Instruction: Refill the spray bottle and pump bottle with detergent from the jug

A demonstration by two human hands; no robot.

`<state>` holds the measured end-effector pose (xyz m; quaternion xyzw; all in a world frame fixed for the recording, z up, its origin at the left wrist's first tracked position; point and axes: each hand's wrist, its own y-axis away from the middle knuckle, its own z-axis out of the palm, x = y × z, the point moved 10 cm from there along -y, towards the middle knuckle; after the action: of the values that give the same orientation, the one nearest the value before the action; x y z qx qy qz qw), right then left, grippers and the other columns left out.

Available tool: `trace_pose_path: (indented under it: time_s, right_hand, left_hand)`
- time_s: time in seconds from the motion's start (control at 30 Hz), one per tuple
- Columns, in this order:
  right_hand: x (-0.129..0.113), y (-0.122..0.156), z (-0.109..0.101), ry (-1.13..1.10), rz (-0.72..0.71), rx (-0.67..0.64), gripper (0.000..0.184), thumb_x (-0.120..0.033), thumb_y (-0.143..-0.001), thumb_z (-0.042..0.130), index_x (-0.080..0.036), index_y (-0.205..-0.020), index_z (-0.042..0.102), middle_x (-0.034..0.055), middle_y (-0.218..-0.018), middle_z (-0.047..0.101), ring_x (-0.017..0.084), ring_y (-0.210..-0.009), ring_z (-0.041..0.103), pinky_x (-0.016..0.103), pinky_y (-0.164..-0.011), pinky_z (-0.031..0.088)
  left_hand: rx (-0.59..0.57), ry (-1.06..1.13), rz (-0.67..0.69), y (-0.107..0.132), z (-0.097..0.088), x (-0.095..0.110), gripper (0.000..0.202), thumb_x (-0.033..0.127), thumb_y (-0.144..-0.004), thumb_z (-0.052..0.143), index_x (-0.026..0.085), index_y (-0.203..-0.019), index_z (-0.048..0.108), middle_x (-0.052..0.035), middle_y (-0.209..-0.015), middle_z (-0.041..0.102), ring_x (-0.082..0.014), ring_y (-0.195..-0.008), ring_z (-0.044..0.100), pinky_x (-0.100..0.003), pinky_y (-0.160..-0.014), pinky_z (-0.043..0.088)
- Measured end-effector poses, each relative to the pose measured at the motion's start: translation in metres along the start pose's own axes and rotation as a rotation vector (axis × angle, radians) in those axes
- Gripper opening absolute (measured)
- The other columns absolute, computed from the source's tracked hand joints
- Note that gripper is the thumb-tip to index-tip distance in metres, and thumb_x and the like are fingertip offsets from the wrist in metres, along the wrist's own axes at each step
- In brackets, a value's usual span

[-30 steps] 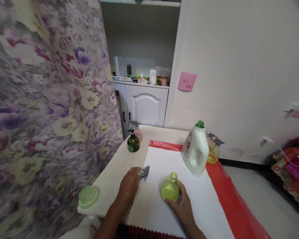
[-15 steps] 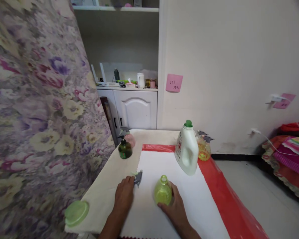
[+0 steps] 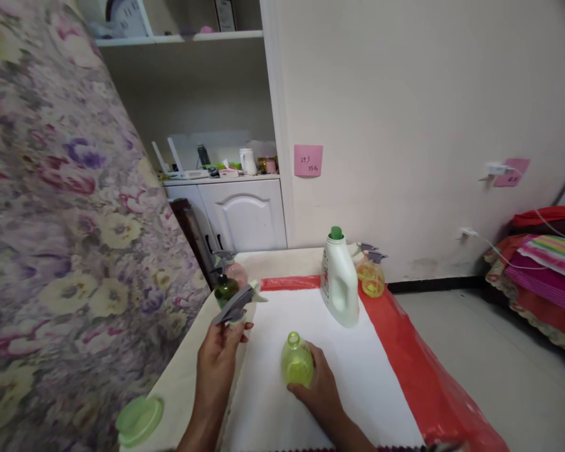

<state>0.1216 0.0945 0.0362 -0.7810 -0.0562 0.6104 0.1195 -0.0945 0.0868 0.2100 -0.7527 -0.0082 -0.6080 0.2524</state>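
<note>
My left hand (image 3: 216, 358) is closed on a grey spray trigger head (image 3: 238, 304), raised above the table's left side with its pale nozzle pointing up and right. A yellow-green round bottle (image 3: 297, 363) with an open neck stands upright on the white sheet, and my right hand (image 3: 322, 383) is wrapped round its right side. Behind it rises a large pale green detergent jug (image 3: 341, 285) with a green piece in its mouth. The spray head partly hides a dark green pump bottle (image 3: 225, 289).
A pink spray bottle (image 3: 238, 271) stands at the back left. Spray bottles with yellow liquid (image 3: 373, 282) stand behind the jug, on red plastic (image 3: 405, 358). A green lid (image 3: 141, 419) lies at the front left corner. A floral curtain (image 3: 85, 251) hangs along the left.
My left hand has lifted the spray head off the table and turned it upright. My right hand stays round the yellow-green bottle. The camera view has shifted slightly.
</note>
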Motion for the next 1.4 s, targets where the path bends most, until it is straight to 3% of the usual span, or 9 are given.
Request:
trace_pose_path:
  time_s: [0.1, 0.2, 0.53, 0.63, 0.8, 0.93, 1.13, 1.27, 1.4]
  right_hand:
    - [0.000, -0.001, 0.001, -0.013, -0.018, 0.000, 0.079, -0.015, -0.056, 0.073, -0.020, -0.129, 0.044, 0.0104, -0.130, 0.056, 0.029, -0.124, 0.051, 0.044, -0.109, 0.038]
    - [0.001, -0.001, 0.001, -0.036, -0.026, 0.011, 0.080, -0.015, -0.055, 0.074, -0.023, -0.129, 0.044, 0.0090, -0.130, 0.056, 0.029, -0.124, 0.051, 0.044, -0.108, 0.039]
    - [-0.002, 0.000, -0.002, -0.042, -0.044, 0.046, 0.082, -0.011, -0.053, 0.073, -0.025, -0.129, 0.045, 0.0053, -0.127, 0.057, 0.027, -0.122, 0.052, 0.041, -0.107, 0.040]
    - [0.000, -0.001, -0.001, -0.042, -0.041, 0.042, 0.083, -0.011, -0.053, 0.072, -0.025, -0.129, 0.043, 0.0058, -0.128, 0.057, 0.027, -0.122, 0.052, 0.043, -0.108, 0.039]
    - [0.001, -0.002, -0.002, -0.053, -0.054, 0.061, 0.084, -0.009, -0.050, 0.073, -0.026, -0.128, 0.045, 0.0046, -0.125, 0.058, 0.027, -0.120, 0.053, 0.043, -0.107, 0.041]
    - [0.002, -0.002, -0.002, -0.039, -0.042, 0.080, 0.084, -0.010, -0.049, 0.075, -0.025, -0.127, 0.047, 0.0054, -0.125, 0.059, 0.028, -0.121, 0.053, 0.042, -0.108, 0.041]
    - [0.006, -0.002, -0.001, -0.032, -0.018, 0.079, 0.089, -0.007, -0.048, 0.072, -0.023, -0.131, 0.043, 0.0082, -0.128, 0.058, 0.029, -0.122, 0.052, 0.044, -0.108, 0.040]
    - [-0.006, -0.002, -0.008, -0.070, -0.084, 0.102, 0.086, -0.005, -0.047, 0.071, -0.025, -0.126, 0.045, 0.0058, -0.124, 0.059, 0.028, -0.119, 0.054, 0.043, -0.106, 0.042]
    - [-0.024, 0.000, -0.012, -0.160, -0.130, 0.063, 0.082, -0.004, -0.047, 0.068, -0.026, -0.124, 0.047, 0.0041, -0.119, 0.059, 0.026, -0.116, 0.055, 0.040, -0.105, 0.043]
  left_hand:
    - [0.035, 0.300, -0.018, 0.012, 0.017, 0.024, 0.028, 0.036, -0.082, 0.065, 0.025, -0.108, 0.061, 0.0008, -0.103, 0.064, -0.0136, -0.087, 0.061, -0.024, -0.071, 0.048]
    - [0.043, 0.431, -0.020, 0.024, 0.035, 0.040, 0.024, 0.032, -0.080, 0.067, 0.024, -0.103, 0.063, 0.0011, -0.102, 0.063, -0.0124, -0.085, 0.061, -0.022, -0.068, 0.048]
    - [0.071, 0.411, 0.038, 0.035, 0.046, 0.074, 0.026, 0.031, -0.080, 0.067, 0.022, -0.104, 0.063, -0.0020, -0.104, 0.066, -0.0143, -0.084, 0.062, -0.024, -0.068, 0.049]
    - [0.021, 0.369, 0.016, 0.034, 0.056, 0.064, 0.028, 0.031, -0.080, 0.067, 0.024, -0.107, 0.063, 0.0004, -0.101, 0.067, -0.0131, -0.085, 0.062, -0.023, -0.073, 0.049]
    - [-0.014, 0.302, -0.050, 0.035, 0.071, 0.028, 0.033, 0.037, -0.079, 0.067, 0.025, -0.110, 0.062, 0.0002, -0.101, 0.068, -0.0141, -0.088, 0.064, -0.024, -0.074, 0.050]
    - [-0.067, 0.185, -0.109, 0.039, 0.083, -0.004, 0.037, 0.039, -0.077, 0.069, 0.025, -0.111, 0.060, -0.0003, -0.097, 0.071, -0.0184, -0.092, 0.066, -0.029, -0.082, 0.051]
    - [-0.150, 0.059, -0.142, 0.048, 0.092, -0.043, 0.036, 0.039, -0.076, 0.068, 0.024, -0.108, 0.061, -0.0039, -0.106, 0.072, -0.0237, -0.103, 0.064, -0.036, -0.093, 0.047]
    - [-0.186, 0.137, -0.200, 0.054, 0.094, -0.044, 0.037, 0.039, -0.076, 0.069, 0.025, -0.109, 0.059, -0.0046, -0.116, 0.071, -0.0233, -0.110, 0.063, -0.035, -0.096, 0.046]
    - [-0.172, 0.150, -0.229, 0.057, 0.087, -0.034, 0.039, 0.039, -0.074, 0.071, 0.025, -0.109, 0.062, -0.0031, -0.113, 0.072, -0.0233, -0.108, 0.063, -0.033, -0.095, 0.047]
